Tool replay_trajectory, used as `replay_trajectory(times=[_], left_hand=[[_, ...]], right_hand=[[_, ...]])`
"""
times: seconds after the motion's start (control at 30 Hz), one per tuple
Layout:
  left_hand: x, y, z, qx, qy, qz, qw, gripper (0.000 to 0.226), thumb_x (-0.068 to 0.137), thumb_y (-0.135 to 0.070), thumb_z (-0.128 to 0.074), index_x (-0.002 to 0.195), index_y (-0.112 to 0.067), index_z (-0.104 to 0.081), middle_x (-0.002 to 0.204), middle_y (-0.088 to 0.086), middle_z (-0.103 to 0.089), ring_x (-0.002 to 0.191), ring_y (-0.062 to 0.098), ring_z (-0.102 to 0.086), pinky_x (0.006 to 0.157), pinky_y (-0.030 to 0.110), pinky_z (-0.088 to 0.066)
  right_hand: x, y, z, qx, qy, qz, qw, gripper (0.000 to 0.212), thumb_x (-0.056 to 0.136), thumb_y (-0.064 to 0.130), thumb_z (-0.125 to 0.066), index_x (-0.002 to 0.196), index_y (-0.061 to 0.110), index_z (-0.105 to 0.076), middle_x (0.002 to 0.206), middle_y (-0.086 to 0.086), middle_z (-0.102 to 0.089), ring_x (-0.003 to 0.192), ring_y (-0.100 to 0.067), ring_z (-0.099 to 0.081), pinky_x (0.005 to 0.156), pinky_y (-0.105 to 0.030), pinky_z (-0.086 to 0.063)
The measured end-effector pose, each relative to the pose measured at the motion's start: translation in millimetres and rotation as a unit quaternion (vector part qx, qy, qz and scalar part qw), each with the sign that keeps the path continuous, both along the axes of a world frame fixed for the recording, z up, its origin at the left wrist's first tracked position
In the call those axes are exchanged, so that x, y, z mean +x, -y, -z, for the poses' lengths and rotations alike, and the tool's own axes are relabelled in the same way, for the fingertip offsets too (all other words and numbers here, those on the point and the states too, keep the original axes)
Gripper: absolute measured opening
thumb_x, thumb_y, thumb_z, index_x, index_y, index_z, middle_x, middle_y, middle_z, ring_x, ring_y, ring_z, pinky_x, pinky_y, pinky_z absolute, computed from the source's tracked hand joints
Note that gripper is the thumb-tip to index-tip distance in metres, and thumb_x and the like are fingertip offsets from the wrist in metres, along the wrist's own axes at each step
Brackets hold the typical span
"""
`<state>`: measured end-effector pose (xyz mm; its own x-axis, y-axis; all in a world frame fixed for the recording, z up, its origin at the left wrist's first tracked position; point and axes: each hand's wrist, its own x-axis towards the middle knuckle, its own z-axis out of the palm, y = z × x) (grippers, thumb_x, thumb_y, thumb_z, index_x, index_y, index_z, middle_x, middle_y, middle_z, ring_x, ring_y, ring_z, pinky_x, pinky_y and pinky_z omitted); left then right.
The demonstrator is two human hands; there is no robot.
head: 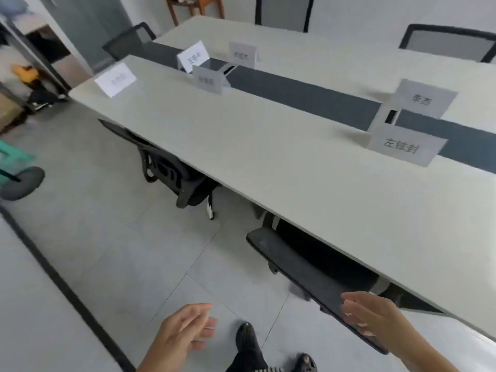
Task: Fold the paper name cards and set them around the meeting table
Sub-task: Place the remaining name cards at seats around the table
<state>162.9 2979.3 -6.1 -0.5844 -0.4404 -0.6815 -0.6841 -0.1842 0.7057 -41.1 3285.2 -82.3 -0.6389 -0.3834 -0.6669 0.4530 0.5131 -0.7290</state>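
Several folded white name cards stand on the long pale meeting table [281,162]. One card [406,147] and another [426,99] stand at the right, either side of the dark centre strip. Three more cluster mid-table, the nearest of them [208,79] by the strip. A last card [115,79] stands near the far left corner. My left hand [182,334] hangs over the floor, fingers loosely apart and empty. My right hand [371,314] is open, fingers over the back of a black chair [308,277] tucked under the table.
A second black chair [177,173] is pushed under the near edge. More chairs [284,12] stand on the far side. A black line [53,272] runs across the grey tiled floor. My feet in dark shoes [248,342] are below. Clutter and a green crate sit at the left.
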Motion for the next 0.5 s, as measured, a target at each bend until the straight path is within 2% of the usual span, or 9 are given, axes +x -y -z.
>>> replay_trajectory(times=[0.07, 0.13, 0.2, 0.3, 0.37, 0.43, 0.47, 0.5], left_hand=[[30, 15, -7, -0.016, -0.021, -0.056, 0.998, 0.038, 0.065, -0.05, -0.069, 0.093, -0.026, -0.076, 0.094, 0.006, -0.078, 0.085, 0.022, -0.074, 0.08, 0.038, -0.054], [58, 33, -13, -0.028, -0.04, -0.109, 0.993, 0.026, 0.085, -0.037, -0.065, 0.101, -0.018, -0.073, 0.096, 0.009, -0.077, 0.087, 0.024, -0.074, 0.083, 0.041, -0.054], [86, 55, -18, -0.037, -0.052, -0.157, 0.986, 0.018, 0.09, -0.022, -0.063, 0.104, -0.015, -0.071, 0.095, 0.009, -0.077, 0.088, 0.025, -0.073, 0.083, 0.042, -0.054], [127, 92, -25, -0.047, -0.065, -0.208, 0.975, 0.031, 0.078, -0.031, -0.067, 0.104, -0.014, -0.071, 0.095, 0.009, -0.077, 0.088, 0.025, -0.073, 0.081, 0.041, -0.053], [154, 123, -31, -0.06, -0.063, -0.235, 0.968, 0.037, 0.073, -0.036, -0.068, 0.103, -0.015, -0.071, 0.095, 0.008, -0.077, 0.087, 0.025, -0.074, 0.08, 0.04, -0.054], [183, 156, -30, -0.082, -0.063, -0.285, 0.953, 0.019, 0.089, -0.02, -0.065, 0.104, -0.01, -0.07, 0.092, 0.009, -0.078, 0.088, 0.029, -0.073, 0.079, 0.041, -0.054], [198, 173, -30, -0.091, -0.06, -0.305, 0.946, 0.016, 0.093, -0.011, -0.058, 0.104, -0.009, -0.07, 0.09, 0.009, -0.078, 0.089, 0.03, -0.072, 0.079, 0.042, -0.053], [211, 190, -31, -0.1, -0.054, -0.321, 0.94, 0.019, 0.094, -0.007, -0.053, 0.103, -0.008, -0.07, 0.089, 0.009, -0.078, 0.09, 0.032, -0.071, 0.078, 0.042, -0.053]], right_hand=[[5, 35, -16, -0.025, 0.002, -0.037, 0.999, 0.017, 0.089, 0.01, -0.064, 0.095, -0.004, -0.068, 0.069, -0.015, -0.062, 0.069, -0.021, -0.056, 0.064, -0.035, -0.038], [12, 76, -35, -0.04, 0.001, -0.065, 0.997, 0.018, 0.081, 0.021, -0.073, 0.094, 0.008, -0.074, 0.082, -0.022, -0.071, 0.074, -0.025, -0.063, 0.068, -0.038, -0.043], [20, 120, -50, -0.053, -0.004, -0.095, 0.994, 0.021, 0.075, 0.026, -0.078, 0.092, 0.014, -0.077, 0.088, -0.028, -0.07, 0.074, -0.028, -0.064, 0.068, -0.039, -0.044], [33, 183, -59, -0.044, -0.019, -0.152, 0.987, 0.019, 0.086, 0.017, -0.068, 0.104, 0.012, -0.072, 0.088, -0.014, -0.076, 0.081, -0.026, -0.072, 0.074, -0.041, -0.051], [44, 226, -69, -0.05, -0.018, -0.172, 0.984, 0.034, 0.079, 0.027, -0.074, 0.109, 0.011, -0.071, 0.09, -0.009, -0.077, 0.086, -0.025, -0.073, 0.082, -0.047, -0.053], [55, 267, -79, -0.063, -0.024, -0.188, 0.98, 0.071, 0.048, 0.059, -0.084, 0.104, 0.017, -0.072, 0.091, -0.007, -0.078, 0.086, -0.023, -0.074, 0.08, -0.045, -0.054], [60, 286, -82, -0.066, -0.03, -0.198, 0.977, 0.086, 0.033, 0.071, -0.081, 0.102, 0.019, -0.072, 0.091, -0.004, -0.078, 0.084, -0.02, -0.075, 0.078, -0.041, -0.054], [65, 304, -84, -0.073, -0.032, -0.205, 0.976, 0.093, 0.027, 0.074, -0.078, 0.102, 0.02, -0.072, 0.091, -0.003, -0.078, 0.082, -0.017, -0.075, 0.078, -0.04, -0.054]])
